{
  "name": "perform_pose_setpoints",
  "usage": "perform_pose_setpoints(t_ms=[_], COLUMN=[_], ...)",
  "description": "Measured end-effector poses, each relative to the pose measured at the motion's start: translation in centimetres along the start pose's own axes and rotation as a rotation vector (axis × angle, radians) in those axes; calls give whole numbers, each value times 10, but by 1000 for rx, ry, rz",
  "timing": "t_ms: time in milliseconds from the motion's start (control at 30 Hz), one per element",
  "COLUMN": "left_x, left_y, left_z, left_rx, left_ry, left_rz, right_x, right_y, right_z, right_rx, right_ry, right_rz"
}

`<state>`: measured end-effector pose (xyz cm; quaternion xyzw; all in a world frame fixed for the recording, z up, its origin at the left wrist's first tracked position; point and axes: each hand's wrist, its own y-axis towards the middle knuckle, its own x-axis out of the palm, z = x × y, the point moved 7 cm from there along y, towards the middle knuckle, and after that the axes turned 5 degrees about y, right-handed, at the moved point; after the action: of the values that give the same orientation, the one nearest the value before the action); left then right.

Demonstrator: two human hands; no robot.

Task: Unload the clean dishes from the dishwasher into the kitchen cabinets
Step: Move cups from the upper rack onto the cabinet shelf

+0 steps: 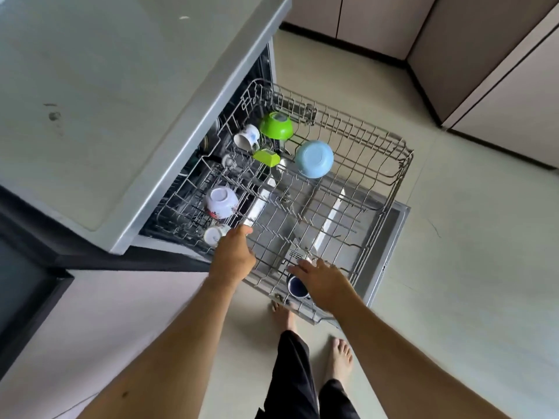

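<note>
From the head view, my only one, I am looking down on the grey wire dishwasher rack (348,189), pulled out over the lowered steel door (390,237), and most of its near half is bare wire, so I judge a good share of the unloading is either done or was never needed. What remains sits mostly towards the machine: a lime-green plastic bowl (276,126) upside down, a white mug with blue pattern (247,138) lying just beside it, a small green rectangular container (266,157) below them, a pale blue bowl (314,159) inverted near the middle, a white bowl with red floral print (221,202) upside down on the left row, and a small white cup (215,234) next to it. At the near edge stands a dark blue mug (298,287), mouth up. My left hand (234,255) reaches towards the small white cup, fingers extended and touching or nearly touching the wire beside it, holding nothing. My right hand (322,279) hovers spread over the dark blue mug, fingers relaxed, not yet closed on it (whether it touches the rim I cannot tell). The grey desk (106,95) above the machine carries no dishes that I can see. Roughly seven pieces are left to lift out and carry to the beige cabinets (484,71) across the floor, whose doors are shut.
</note>
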<state>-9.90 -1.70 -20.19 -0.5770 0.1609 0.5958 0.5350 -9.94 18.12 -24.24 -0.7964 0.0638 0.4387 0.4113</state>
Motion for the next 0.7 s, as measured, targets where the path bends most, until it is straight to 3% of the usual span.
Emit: perform_pose_setpoints(t_ms=[200, 367, 467, 533, 633, 700], left_x=[23, 30, 27, 24, 29, 34], left_y=[40, 59, 67, 71, 72, 77], left_z=[-17, -28, -35, -47, -73, -83], left_rx=[59, 51, 27, -103, -363, -391], left_ry=[108, 165, 248, 334, 418, 469], left_rz=[73, 70, 111, 140, 56, 23], right_x=[25, 19, 3, -7, -12, -15], right_y=[34, 46, 48, 55, 67, 73], right_z=[4, 7, 10, 13, 18, 22], right_rx=[-128, -251, -218, -128, 37, 140], right_ry=[-74, -48, 167, 399, 732, 908], right_rz=[-84, -47, -8, 34, 146, 256])
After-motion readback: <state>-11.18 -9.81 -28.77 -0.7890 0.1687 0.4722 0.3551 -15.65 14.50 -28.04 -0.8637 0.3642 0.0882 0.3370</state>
